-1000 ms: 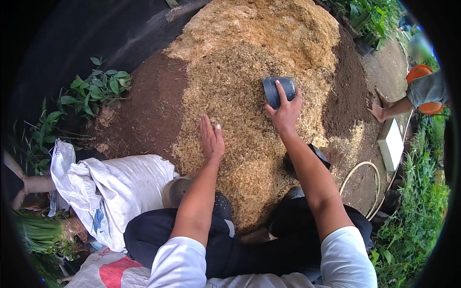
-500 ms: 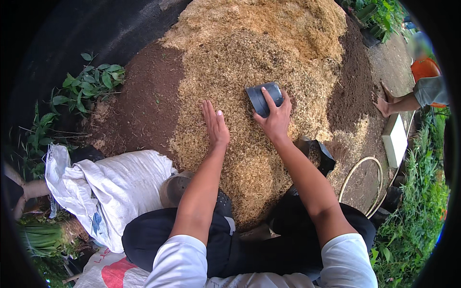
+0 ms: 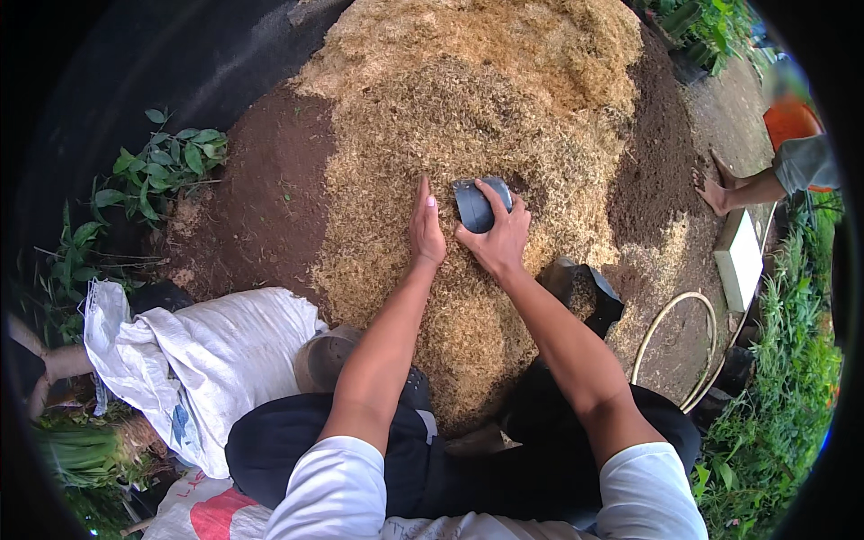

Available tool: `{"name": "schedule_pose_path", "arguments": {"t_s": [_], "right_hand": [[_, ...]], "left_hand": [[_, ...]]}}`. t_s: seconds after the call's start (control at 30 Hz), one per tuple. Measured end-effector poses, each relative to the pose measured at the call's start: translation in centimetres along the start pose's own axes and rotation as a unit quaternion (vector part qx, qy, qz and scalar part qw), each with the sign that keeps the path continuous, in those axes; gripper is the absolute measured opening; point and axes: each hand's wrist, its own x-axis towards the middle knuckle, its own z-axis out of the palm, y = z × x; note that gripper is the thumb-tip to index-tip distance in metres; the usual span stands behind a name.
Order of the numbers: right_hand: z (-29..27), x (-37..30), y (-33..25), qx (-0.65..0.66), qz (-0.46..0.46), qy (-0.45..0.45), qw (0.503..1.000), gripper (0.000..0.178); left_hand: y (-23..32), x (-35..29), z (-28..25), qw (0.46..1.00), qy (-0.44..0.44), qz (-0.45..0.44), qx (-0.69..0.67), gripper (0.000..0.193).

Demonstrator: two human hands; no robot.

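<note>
Tilted on its side, a small dark plastic pot (image 3: 472, 205) is gripped by my right hand (image 3: 500, 236), fingers over its wall and thumb beneath. My left hand (image 3: 428, 227) is held upright on edge just left of the pot, fingers straight, holding nothing. Both hands are over a broad heap of pale, straw-coloured husks or shavings (image 3: 432, 135), with a darker patch around the pot. Behind my right forearm a black planting bag (image 3: 589, 292) holds some of the same pale material.
Left lies a full white woven sack (image 3: 229, 351) beside a grey pot-like container (image 3: 328, 355). Brown soil (image 3: 261, 198) flanks the heap. On the right are a coiled hose (image 3: 643, 346), a white block (image 3: 738, 261), an orange container (image 3: 787, 121) and another person's bare foot (image 3: 715, 193).
My left hand has moved right and turned on edge, closer to the pot. My right hand has brought the pot slightly left and lower.
</note>
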Motion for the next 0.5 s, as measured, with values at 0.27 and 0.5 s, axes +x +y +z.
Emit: {"name": "schedule_pose_path", "arguments": {"t_s": [0.27,0.5], "right_hand": [[0.6,0.9,0.1,0.065,0.092,-0.037,0.993,0.086],[1.1,0.1,0.0,0.110,0.103,-0.094,0.984,0.087]], "left_hand": [[0.2,1.6,0.7,0.999,-0.032,-0.010,-0.026,0.078],[0.2,1.6,1.0,0.999,-0.041,-0.014,-0.013,0.080]]}}
